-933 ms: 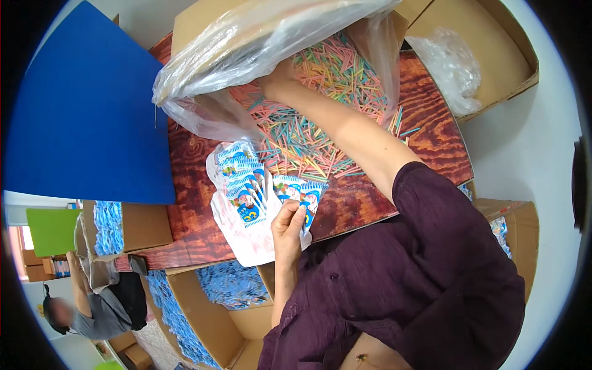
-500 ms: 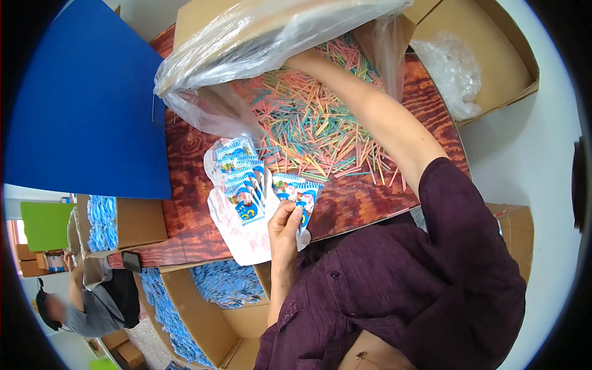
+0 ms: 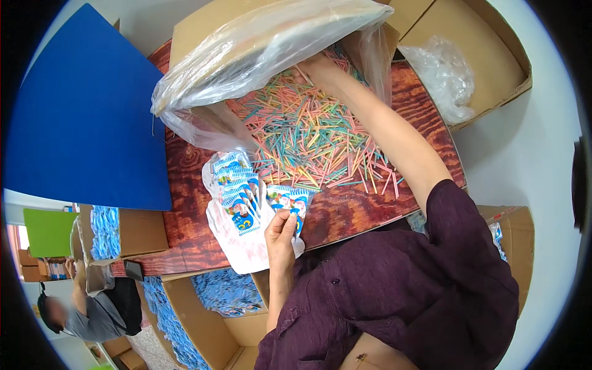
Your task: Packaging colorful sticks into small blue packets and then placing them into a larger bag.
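Note:
My left hand (image 3: 280, 237) is closed, thumb against fingers, on a few small blue-and-white packets (image 3: 297, 200) near the table's front edge. Beside it, more such packets (image 3: 239, 213) lie overlapping in a row on a white cloth (image 3: 229, 251) with pinkish smudges. My right hand (image 3: 316, 69) reaches far over a heap of thin pastel sticks (image 3: 308, 132), pink, yellow and teal. Its fingers are bent inward, and a pale stick shows between them. Part of this hand is in the shade of the plastic liner.
A cardboard box with a clear plastic liner (image 3: 209, 68) tips open over the sticks on the red wood-grain table (image 3: 191, 185). Blue panel (image 3: 92, 117) at left; boxes of blue packets (image 3: 227, 290) below. Another box (image 3: 487, 55) stands far right. A person (image 3: 92, 314) works at far left.
My right hand has drawn out a little from under the liner, so its fingers now show. My left hand keeps its packets. The whole view has shifted slightly.

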The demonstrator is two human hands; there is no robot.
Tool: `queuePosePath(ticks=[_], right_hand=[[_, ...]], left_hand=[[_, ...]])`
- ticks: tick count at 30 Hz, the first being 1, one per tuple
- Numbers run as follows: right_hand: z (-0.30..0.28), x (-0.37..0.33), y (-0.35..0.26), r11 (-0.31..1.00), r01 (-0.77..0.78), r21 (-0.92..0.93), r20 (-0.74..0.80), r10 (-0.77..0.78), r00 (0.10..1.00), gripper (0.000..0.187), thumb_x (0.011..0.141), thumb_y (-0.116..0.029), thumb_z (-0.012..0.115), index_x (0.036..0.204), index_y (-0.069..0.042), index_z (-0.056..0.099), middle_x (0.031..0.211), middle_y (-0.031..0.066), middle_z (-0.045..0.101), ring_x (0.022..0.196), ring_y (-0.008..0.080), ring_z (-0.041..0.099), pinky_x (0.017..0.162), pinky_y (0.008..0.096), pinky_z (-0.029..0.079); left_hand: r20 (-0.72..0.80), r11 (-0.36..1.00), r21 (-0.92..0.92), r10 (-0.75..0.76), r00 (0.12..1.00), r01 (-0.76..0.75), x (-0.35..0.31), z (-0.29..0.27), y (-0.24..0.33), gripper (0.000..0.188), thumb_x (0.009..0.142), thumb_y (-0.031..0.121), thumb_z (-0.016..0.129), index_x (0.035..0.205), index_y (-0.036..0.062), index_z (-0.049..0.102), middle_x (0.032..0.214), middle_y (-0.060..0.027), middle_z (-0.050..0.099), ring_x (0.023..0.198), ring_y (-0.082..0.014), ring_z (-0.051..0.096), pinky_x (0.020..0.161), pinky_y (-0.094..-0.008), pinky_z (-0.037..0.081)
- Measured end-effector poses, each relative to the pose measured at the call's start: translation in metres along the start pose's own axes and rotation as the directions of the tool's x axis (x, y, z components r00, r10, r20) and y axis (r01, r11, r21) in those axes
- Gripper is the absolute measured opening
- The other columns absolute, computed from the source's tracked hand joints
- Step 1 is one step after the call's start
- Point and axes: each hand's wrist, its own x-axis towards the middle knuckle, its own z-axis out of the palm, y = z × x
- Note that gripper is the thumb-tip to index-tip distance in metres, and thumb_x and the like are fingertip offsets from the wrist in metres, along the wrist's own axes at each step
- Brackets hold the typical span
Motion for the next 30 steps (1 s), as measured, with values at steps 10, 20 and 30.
queuePosePath(ticks=[10, 20, 30], right_hand=[[0.010, -0.075, -0.005, 0.701, -0.477, 0.530, 0.094, 0.511, 0.854, 0.020, 0.094, -0.016, 0.056, 0.109, -0.002, 0.055, 0.079, 0.0018, 0.051, 0.061, 0.0092, 0.046, 0.043, 0.0196, 0.033], [0.071, -0.182, 0.002, 0.782, -0.509, 0.361, 0.370, 0.380, 0.847, 0.017, 0.092, -0.021, 0.061, 0.095, -0.006, 0.053, 0.070, -0.0024, 0.045, 0.050, 0.0035, 0.036, 0.041, 0.0177, 0.026], [0.079, -0.226, 0.025, 0.722, -0.598, 0.348, 0.270, 0.534, 0.802, 0.011, 0.077, -0.007, 0.068, 0.078, -0.011, 0.057, 0.057, -0.0078, 0.044, 0.041, 0.0017, 0.033, 0.038, 0.0202, 0.018]], left_hand=[[0.000, 0.996, -0.072, 0.043, 0.999, -0.043, 0.023, 0.014, 0.006, 0.010, 0.093, 0.007, 0.058, 0.099, 0.0010, 0.063, 0.090, -0.0036, 0.065, 0.080, -0.0125, 0.061, 0.085, -0.0328, 0.052], [0.106, 0.808, 0.227, 0.535, 0.838, -0.544, 0.088, 0.064, 0.050, 0.011, 0.093, 0.008, 0.056, 0.095, -0.0018, 0.061, 0.113, -0.0059, 0.054, 0.099, -0.0110, 0.050, 0.082, -0.0236, 0.040], [0.251, 0.915, 0.300, 0.197, 0.948, -0.269, 0.072, 0.070, 0.013, 0.011, 0.095, 0.012, 0.057, 0.097, 0.0014, 0.062, 0.085, 0.0034, 0.060, 0.077, -0.0031, 0.051, 0.069, -0.0189, 0.041]])
